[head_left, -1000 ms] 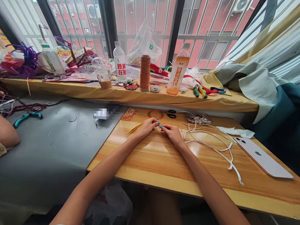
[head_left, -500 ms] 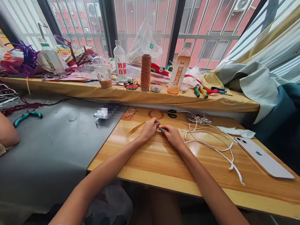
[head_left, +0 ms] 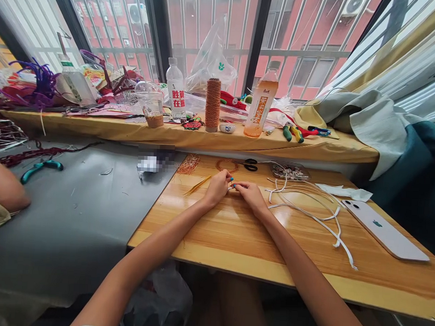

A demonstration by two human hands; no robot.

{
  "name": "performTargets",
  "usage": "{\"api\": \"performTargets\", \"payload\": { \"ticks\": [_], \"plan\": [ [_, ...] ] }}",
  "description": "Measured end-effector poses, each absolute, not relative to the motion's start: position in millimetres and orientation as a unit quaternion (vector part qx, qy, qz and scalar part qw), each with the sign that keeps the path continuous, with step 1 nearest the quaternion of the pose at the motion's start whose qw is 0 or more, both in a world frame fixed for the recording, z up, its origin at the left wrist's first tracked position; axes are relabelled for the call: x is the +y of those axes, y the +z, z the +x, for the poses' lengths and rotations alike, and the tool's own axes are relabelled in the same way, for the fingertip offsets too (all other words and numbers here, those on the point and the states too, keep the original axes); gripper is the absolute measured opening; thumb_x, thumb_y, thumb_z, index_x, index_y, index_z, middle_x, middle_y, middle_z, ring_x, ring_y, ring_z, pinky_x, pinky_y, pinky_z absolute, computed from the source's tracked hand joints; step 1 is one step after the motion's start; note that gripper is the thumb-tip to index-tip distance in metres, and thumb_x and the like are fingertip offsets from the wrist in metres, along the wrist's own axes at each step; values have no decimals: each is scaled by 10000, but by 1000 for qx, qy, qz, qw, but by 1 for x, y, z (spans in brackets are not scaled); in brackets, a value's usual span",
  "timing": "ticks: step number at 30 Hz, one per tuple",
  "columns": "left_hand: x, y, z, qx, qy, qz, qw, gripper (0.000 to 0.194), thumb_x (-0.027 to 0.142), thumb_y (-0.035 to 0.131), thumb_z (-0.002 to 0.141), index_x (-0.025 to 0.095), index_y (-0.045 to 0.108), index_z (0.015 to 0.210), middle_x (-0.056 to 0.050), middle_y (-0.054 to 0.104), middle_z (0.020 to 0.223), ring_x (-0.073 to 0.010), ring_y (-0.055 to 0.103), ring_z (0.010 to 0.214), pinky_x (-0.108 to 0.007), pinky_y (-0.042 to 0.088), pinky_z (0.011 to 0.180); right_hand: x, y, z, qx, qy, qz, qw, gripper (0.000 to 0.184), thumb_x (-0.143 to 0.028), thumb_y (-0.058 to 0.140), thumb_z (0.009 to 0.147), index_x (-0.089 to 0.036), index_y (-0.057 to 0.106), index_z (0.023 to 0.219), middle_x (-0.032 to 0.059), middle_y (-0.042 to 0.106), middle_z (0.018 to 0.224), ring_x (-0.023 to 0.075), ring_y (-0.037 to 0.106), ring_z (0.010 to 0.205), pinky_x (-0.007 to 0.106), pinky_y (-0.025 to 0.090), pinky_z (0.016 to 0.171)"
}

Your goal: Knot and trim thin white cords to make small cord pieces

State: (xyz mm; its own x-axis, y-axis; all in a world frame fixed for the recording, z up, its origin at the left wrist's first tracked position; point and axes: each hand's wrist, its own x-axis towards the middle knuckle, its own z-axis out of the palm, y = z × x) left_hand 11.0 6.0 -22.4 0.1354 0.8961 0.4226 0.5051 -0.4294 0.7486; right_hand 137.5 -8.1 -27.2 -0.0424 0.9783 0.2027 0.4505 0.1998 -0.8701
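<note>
My left hand and my right hand meet above the wooden board, fingertips nearly touching. Both are closed in a pinch on a small white piece with orange thread, mostly hidden by the fingers. Just left of my left hand lies a pair of golden tweezers. Behind the hands are a coil of orange cord and black-handled scissors. White cords curl to the right of my right hand.
A phone lies at the right. A clear box of small pieces sits behind the cords. On the ledge stand an orange thread spool and a drink bottle. Another person's arm rests at left, near teal pliers.
My fingertips shift slightly around the small piece, and both hands stay in nearly the same place. The other person's hand at far left has moved.
</note>
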Motion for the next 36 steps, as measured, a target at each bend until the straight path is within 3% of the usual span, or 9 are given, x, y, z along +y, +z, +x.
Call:
{"api": "performTargets", "payload": {
  "ticks": [8, 15, 18, 23, 36],
  "plan": [
    [4, -22, 9, 488, 437, 728, 202, 111, 162, 429, 772, 169, 539, 757, -18, 588, 698, -122, 518, 641, -226, 374, 620, -9, -25, 137, -643, 324, -536, 441, 218, -311, 562, 631, -158, 681, 731, 58, 666, 789, 183, 575, 750, 273, 395, 694],
    [13, -18, 6, 407, 464, 640, 457, 146, 223, 459, 745, 120, 558, 780, -17, 588, 696, -98, 522, 631, -197, 385, 597, -15, -20, 135, -619, 348, -517, 477, 255, -335, 533, 637, -139, 670, 726, 56, 644, 771, 164, 555, 737, 263, 385, 697],
    [17, -20, 3, 372, 440, 636, 513, 185, 274, 510, 705, 111, 589, 743, -14, 596, 678, -95, 514, 619, -192, 375, 586, -15, -20, 137, -612, 353, -511, 489, 263, -333, 512, 645, -139, 667, 731, 56, 639, 777, 164, 549, 747, 264, 381, 708],
    [18, -24, 2, 368, 435, 651, 501, 226, 313, 570, 647, 120, 620, 752, -9, 614, 694, -99, 514, 639, -199, 374, 598, -12, -22, 141, -634, 337, -503, 482, 255, -326, 498, 662, -154, 670, 741, 49, 627, 778, 165, 543, 748, 268, 382, 710],
    [17, -22, 1, 393, 425, 671, 464, 240, 307, 516, 687, 116, 644, 759, -27, 627, 694, -103, 528, 624, -191, 396, 571, -11, -23, 143, -652, 305, -513, 468, 239, -311, 495, 689, -146, 662, 736, 46, 616, 759, 160, 539, 727, 267, 375, 700]
  ]
}}
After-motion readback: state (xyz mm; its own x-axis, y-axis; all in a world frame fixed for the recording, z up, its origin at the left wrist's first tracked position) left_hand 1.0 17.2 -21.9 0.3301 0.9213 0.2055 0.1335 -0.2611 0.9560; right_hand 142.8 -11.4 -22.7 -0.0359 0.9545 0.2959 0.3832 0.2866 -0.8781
